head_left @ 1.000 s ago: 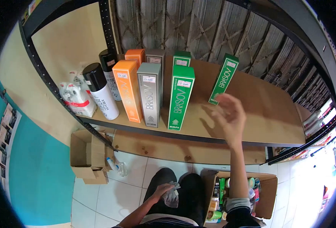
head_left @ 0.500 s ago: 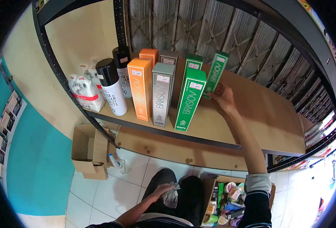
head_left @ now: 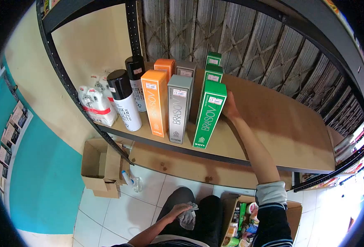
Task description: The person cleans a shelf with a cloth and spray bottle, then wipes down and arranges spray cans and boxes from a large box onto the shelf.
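My right hand [head_left: 230, 106] reaches over the shelf [head_left: 272, 119] behind the front green Brasov box [head_left: 210, 115]; its fingers are hidden there. Two more green boxes stand behind it, a middle one [head_left: 213, 74] and a rear one [head_left: 213, 59]. To their left are a grey Brasov box [head_left: 178, 109] and an orange Brasov box [head_left: 155, 103], each with another behind. My left hand [head_left: 180, 210] is closed on a crumpled clear plastic bag [head_left: 187, 217] above my lap.
Two black-capped spray cans [head_left: 125, 101] and white packs [head_left: 97, 106] stand at the shelf's left end. Below are an open carton [head_left: 99, 162], a clear bottle [head_left: 136, 184] and a box of assorted goods [head_left: 244, 222]. A folding metal gate [head_left: 231, 37] is behind.
My right hand has moved left and the rear green box has shifted left, now upright in line behind the other green ones. The whole view has shifted slightly.
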